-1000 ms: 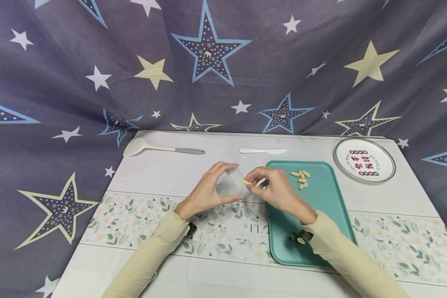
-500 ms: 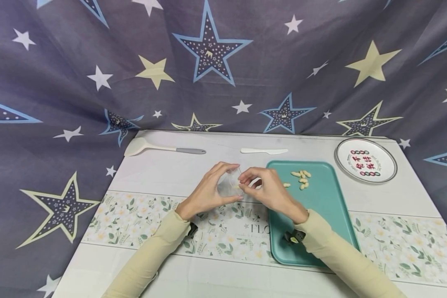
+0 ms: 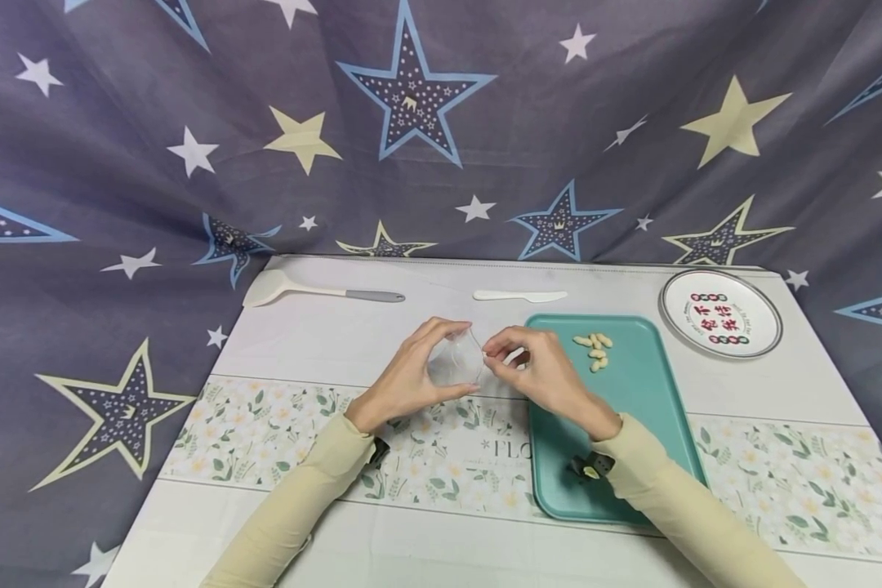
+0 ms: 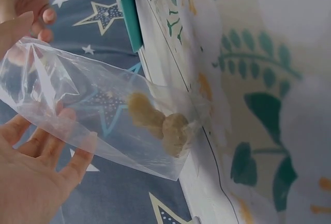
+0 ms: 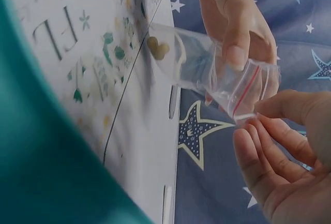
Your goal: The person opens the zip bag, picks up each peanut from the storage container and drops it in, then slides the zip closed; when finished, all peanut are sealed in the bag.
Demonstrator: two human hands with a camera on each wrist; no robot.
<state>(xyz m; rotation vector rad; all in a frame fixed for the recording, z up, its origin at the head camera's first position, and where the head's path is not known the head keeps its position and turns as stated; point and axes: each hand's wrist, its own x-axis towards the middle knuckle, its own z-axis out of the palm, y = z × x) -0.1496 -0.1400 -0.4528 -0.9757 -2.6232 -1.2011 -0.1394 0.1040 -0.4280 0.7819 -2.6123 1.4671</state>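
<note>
My left hand [image 3: 410, 371] holds a clear zip-lock bag [image 3: 452, 363] between thumb and fingers, its mouth turned toward my right hand [image 3: 538, 371]. A red line runs along the bag's mouth in the right wrist view. There, my right fingertips [image 5: 251, 123] pinch the edge of that mouth. Unshelled peanuts [image 4: 155, 120] lie at the bottom of the bag, low over the table in the left wrist view. Beyond my right hand, several more peanuts [image 3: 596, 353] lie on the teal tray [image 3: 632, 425], part of which is hidden under my right forearm.
A white spatula with a grey handle [image 3: 323, 290] lies at the back left. Near the table's back edge is a white knife [image 3: 520, 296]. To the right of the tray sits a round white plate [image 3: 679, 314] with red writing. A star-patterned curtain [image 3: 412, 188] hangs behind the table.
One second ago my right hand held a peanut at the bag's mouth. It dipped into the mouth, then drew back right; that peanut no longer shows in my fingers. The left hand stayed put.
</note>
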